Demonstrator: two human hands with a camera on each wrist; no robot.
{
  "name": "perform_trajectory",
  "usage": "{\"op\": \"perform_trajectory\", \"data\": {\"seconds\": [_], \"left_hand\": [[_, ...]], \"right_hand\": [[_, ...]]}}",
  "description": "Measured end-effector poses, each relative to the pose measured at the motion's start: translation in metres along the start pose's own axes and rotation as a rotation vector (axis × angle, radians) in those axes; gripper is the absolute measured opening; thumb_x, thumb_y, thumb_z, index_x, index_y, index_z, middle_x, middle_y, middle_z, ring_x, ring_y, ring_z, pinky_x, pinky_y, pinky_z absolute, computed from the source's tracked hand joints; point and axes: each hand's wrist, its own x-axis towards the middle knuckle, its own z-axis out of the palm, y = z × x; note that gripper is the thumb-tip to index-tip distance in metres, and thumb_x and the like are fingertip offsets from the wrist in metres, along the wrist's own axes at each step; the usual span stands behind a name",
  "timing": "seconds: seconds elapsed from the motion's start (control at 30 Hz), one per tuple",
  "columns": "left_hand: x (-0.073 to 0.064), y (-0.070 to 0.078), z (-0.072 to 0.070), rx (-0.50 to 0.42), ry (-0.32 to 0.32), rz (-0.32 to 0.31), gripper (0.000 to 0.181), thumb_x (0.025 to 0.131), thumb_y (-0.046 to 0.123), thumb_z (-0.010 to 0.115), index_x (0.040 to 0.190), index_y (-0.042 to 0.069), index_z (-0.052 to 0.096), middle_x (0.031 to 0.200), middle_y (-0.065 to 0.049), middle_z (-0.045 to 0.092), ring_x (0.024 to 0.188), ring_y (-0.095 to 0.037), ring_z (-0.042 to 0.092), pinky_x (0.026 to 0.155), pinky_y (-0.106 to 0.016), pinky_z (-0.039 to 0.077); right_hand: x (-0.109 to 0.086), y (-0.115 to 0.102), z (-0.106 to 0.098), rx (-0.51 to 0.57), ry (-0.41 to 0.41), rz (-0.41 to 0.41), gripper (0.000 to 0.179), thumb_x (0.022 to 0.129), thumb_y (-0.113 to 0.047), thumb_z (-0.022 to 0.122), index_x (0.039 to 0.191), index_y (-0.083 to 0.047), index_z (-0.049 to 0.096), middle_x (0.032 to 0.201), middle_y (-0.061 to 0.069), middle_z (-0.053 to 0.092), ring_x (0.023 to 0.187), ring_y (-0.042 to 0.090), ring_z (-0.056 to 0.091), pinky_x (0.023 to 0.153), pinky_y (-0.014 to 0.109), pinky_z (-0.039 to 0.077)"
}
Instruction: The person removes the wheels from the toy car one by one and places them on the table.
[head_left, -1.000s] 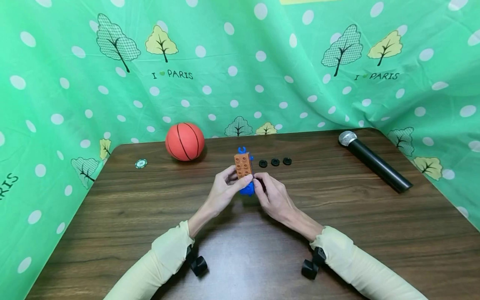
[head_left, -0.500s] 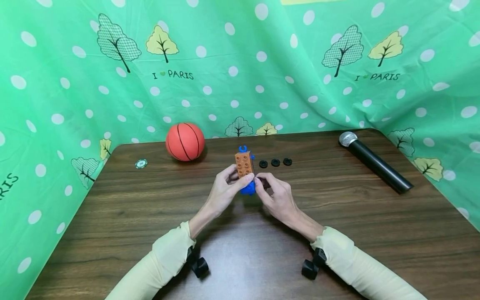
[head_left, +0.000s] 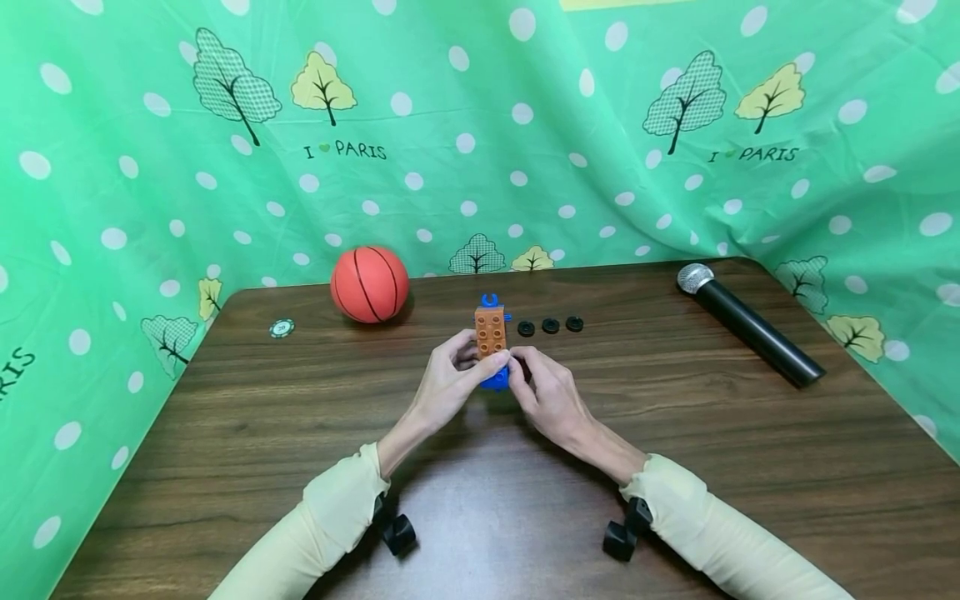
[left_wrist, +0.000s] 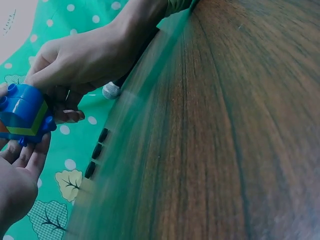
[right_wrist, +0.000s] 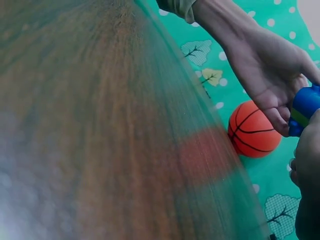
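Note:
A building-block toy [head_left: 491, 325] is held above the table, its orange studded face towards me and a blue hook at its far end. In the left wrist view, the blue block toy [left_wrist: 22, 107] also shows a yellow-green band. My left hand [head_left: 446, 379] grips it from the left, thumb across the near part of the studded face. On the toy's lower right side, my right hand [head_left: 551, 396] pinches with thumb and forefinger, and the fingertips hide the exact part. Beyond the right hand, three black wheels [head_left: 551, 326] lie in a row.
The red basketball [head_left: 370, 284] stands at the table's back left, with a poker chip [head_left: 282, 328] to its left. A black microphone [head_left: 750, 323] lies diagonally at the right. Behind the wooden table [head_left: 315, 408] hangs a green curtain [head_left: 420, 108].
The toy has turned slightly, its far end swinging a little to the right, so it now stands straighter in view. Both hands keep nearly the same place. The wheels have not moved.

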Motion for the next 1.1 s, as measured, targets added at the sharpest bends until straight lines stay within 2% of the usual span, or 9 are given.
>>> {"op": "perform_trajectory", "data": {"seconds": [0.17, 0.37, 0.57, 0.67, 1.1], "left_hand": [[0.0, -0.001, -0.002, -0.025, -0.02, -0.009, 0.033, 0.098, 0.021, 0.069, 0.125, 0.003, 0.066, 0.107, -0.011, 0.075, 0.096, -0.021, 0.071, 0.087, -0.033, 0.056], [0.0, -0.005, -0.007, -0.074, -0.044, -0.061, 0.038, 0.097, 0.019, 0.07, 0.128, -0.002, 0.064, 0.112, -0.017, 0.074, 0.099, -0.023, 0.073, 0.09, -0.033, 0.056], [0.0, -0.006, -0.011, -0.078, -0.083, -0.094, 0.042, 0.099, 0.021, 0.069, 0.131, -0.005, 0.063, 0.116, -0.018, 0.073, 0.104, -0.025, 0.072, 0.093, -0.034, 0.054], [0.001, -0.005, -0.012, -0.08, -0.091, -0.112, 0.042, 0.098, 0.02, 0.069, 0.132, -0.005, 0.063, 0.117, -0.019, 0.073, 0.106, -0.025, 0.071, 0.095, -0.034, 0.054], [0.002, -0.007, -0.012, -0.178, -0.101, -0.138, 0.047, 0.097, 0.017, 0.069, 0.134, -0.009, 0.06, 0.116, -0.021, 0.073, 0.103, -0.018, 0.071, 0.096, -0.035, 0.053]], "right_hand": [[0.0, -0.001, -0.001, -0.005, -0.023, -0.005, 0.04, 0.113, -0.029, 0.04, 0.106, 0.003, 0.062, 0.09, 0.012, 0.066, 0.074, 0.019, 0.061, 0.06, 0.037, 0.054], [0.001, -0.001, -0.003, -0.003, -0.07, -0.035, 0.039, 0.112, -0.027, 0.039, 0.103, 0.003, 0.062, 0.084, 0.009, 0.064, 0.069, 0.017, 0.057, 0.055, 0.033, 0.051], [0.001, 0.0, -0.002, 0.009, -0.09, -0.062, 0.016, 0.102, -0.009, 0.051, 0.1, 0.002, 0.062, 0.079, 0.006, 0.06, 0.065, 0.014, 0.053, 0.052, 0.03, 0.048], [0.0, 0.001, -0.003, 0.021, -0.102, -0.055, 0.011, 0.098, -0.005, 0.054, 0.1, 0.001, 0.062, 0.079, 0.005, 0.059, 0.064, 0.013, 0.052, 0.052, 0.028, 0.046], [-0.001, 0.0, -0.004, 0.08, -0.115, -0.024, 0.025, 0.108, -0.016, 0.046, 0.103, 0.001, 0.064, 0.083, 0.004, 0.061, 0.067, 0.012, 0.053, 0.054, 0.026, 0.047]]}}
